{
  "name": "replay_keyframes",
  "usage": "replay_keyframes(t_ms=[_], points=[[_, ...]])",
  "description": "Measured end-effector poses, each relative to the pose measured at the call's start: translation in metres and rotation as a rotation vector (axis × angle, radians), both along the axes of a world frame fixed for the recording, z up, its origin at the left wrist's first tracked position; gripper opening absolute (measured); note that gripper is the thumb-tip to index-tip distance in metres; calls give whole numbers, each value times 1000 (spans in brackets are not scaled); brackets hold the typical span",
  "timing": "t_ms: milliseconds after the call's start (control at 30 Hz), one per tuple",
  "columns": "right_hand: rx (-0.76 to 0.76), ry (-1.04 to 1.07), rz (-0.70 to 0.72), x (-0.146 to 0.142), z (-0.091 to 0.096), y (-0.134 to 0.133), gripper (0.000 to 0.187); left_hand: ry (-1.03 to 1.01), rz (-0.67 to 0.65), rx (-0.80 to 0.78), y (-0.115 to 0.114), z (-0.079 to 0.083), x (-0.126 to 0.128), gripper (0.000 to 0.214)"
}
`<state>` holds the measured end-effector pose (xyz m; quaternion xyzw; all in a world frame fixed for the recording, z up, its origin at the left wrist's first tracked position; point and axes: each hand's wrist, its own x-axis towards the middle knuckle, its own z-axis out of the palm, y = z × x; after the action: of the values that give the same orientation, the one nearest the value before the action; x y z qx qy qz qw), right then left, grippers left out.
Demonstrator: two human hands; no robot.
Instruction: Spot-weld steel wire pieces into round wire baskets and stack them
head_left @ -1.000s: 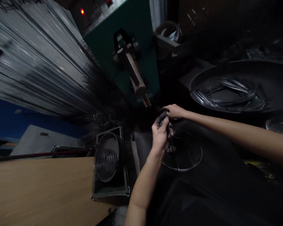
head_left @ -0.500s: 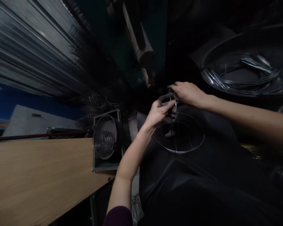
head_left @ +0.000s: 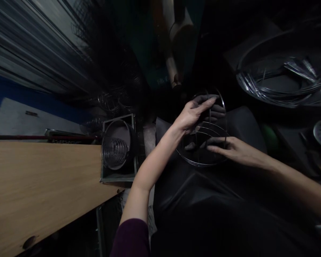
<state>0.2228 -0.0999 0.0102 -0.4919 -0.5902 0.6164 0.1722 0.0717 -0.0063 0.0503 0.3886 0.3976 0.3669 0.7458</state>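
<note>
A round wire frame (head_left: 199, 165), with thin rings below and upright wires rising to a bent loop, rests over the dark cloth on my lap. My left hand (head_left: 199, 111) is at its upper part, thumb on top and fingers wrapped round the upright wires. Lower down on the right side, my right hand (head_left: 227, 147) grips the frame, its fingers reaching in between the wires. Both hands have dark, smudged fingers, and the poor light hides their exact contact with the wire.
A wooden board (head_left: 48, 178) lies at the left. Beside it, an open box (head_left: 104, 175) holds a dark round container (head_left: 132, 142) with coiled wire rings (head_left: 115, 151). A machine part (head_left: 173, 71) juts down ahead. At the right, a wide basin (head_left: 242, 59) holds bundled wire pieces (head_left: 286, 91).
My right hand has dropped from above the left hand to the frame's lower right side. My left hand has moved slightly up and right, and the wire loop has turned into clearer view.
</note>
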Motion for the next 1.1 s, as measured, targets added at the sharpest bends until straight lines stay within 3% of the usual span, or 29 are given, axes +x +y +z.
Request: replay_keyframes(t_ms=[67,133,200,267,367,433,500,600,700,833,1000,1100], points=[[4,-8,56,7,1,4,41,106,-96,221,-26,-3,-21,32],[46,-4,54,13,4,6,39,332,-146,513,-62,-21,-49,33],[61,23,32,14,7,8,35,660,-338,799,-96,-55,-72,47],[23,65,-28,8,11,11,35,974,-496,1001,-117,-96,-84,61],[-67,138,-221,-9,13,18,41,1233,-546,1140,-113,-141,-85,59],[-75,176,-354,-21,9,24,45,1262,-508,1189,-96,-151,-82,62],[-11,196,-457,-31,4,31,48,1200,-427,1241,-78,-147,-80,71],[134,211,-577,-37,0,44,49,1009,-173,1313,-61,-132,-80,77],[187,239,-593,-35,5,61,47,811,59,1388,-51,-116,-77,73],[134,278,-564,-30,14,88,48,774,173,1444,-31,-98,-67,71],[106,301,-581,-30,30,132,53,871,305,1389,1,-75,-57,61],[92,313,-534,-32,42,153,50,816,355,1368,17,-64,-54,59]])
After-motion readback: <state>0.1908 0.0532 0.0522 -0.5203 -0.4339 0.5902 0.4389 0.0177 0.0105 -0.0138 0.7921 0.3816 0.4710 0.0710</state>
